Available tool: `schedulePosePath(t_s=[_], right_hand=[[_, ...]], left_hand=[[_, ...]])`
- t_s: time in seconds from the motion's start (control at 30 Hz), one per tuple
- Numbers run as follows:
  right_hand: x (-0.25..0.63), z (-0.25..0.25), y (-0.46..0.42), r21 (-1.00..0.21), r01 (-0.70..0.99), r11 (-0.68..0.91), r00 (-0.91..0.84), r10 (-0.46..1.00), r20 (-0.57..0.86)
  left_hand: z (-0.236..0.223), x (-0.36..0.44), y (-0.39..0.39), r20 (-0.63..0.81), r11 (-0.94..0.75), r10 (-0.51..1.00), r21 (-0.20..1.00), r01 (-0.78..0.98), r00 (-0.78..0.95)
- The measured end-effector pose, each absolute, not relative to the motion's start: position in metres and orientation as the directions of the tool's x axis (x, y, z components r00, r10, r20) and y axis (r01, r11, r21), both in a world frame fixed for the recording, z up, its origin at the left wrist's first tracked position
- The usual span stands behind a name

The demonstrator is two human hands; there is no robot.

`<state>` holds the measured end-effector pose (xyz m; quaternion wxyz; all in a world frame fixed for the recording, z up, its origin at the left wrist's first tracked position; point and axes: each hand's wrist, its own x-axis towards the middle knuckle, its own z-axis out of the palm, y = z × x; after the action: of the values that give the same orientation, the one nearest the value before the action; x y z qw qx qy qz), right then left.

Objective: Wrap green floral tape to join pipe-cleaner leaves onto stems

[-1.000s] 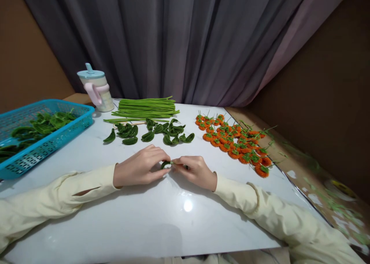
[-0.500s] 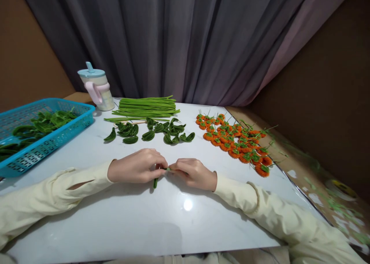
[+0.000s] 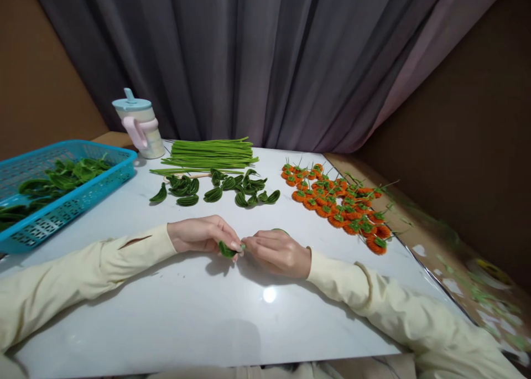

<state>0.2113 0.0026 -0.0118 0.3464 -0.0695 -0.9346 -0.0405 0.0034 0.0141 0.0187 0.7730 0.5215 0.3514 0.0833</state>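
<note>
My left hand [image 3: 205, 235] and my right hand [image 3: 277, 251] meet at the middle of the white table [image 3: 207, 312], both in cream sleeves. Their fingertips pinch one small green fuzzy leaf piece [image 3: 227, 250], bent into a curved loop, which sticks out below the left fingers. A bit of green shows above my right hand's knuckles. Behind the hands lies a scatter of finished green leaves [image 3: 215, 190]. Straight green stems [image 3: 209, 154] are bundled further back.
A blue mesh basket [image 3: 58, 202] with more green leaves sits at the left. A lidded cup with a pink handle [image 3: 140, 125] stands at the back. Several orange fuzzy flowers [image 3: 338, 204] lie at the right near the table edge. Grey curtain behind.
The green piece hung down straight from my fingers half a second ago; now it is folded into a leaf-shaped loop. My left hand has slid slightly right and flattened.
</note>
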Motion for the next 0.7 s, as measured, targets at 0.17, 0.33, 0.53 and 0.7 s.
schedulePosePath(t_s=[0.17, 0.33, 0.53, 0.7], right_hand=[[0.213, -0.012, 0.008, -0.162, 0.176, 0.971, -0.747, 0.238, 0.620], [0.213, -0.008, 0.012, -0.444, 0.278, 0.852, -0.673, 0.502, 0.543], [0.207, -0.001, 0.010, -0.686, 0.334, 0.647, -0.582, 0.714, 0.390], [0.206, 0.003, 0.008, -0.870, 0.234, 0.434, -0.579, 0.781, 0.233]], left_hand=[[0.033, -0.001, 0.019, -0.427, 0.162, 0.620, 0.890, 0.426, 0.658], [0.059, -0.008, 0.001, 0.346, -0.668, 0.744, 0.380, 0.639, 0.572], [0.040, 0.009, -0.032, 0.518, -0.845, 0.313, -0.232, 0.483, 0.796], [0.032, 0.009, -0.021, 0.451, -0.864, 0.342, -0.194, 0.465, 0.824]])
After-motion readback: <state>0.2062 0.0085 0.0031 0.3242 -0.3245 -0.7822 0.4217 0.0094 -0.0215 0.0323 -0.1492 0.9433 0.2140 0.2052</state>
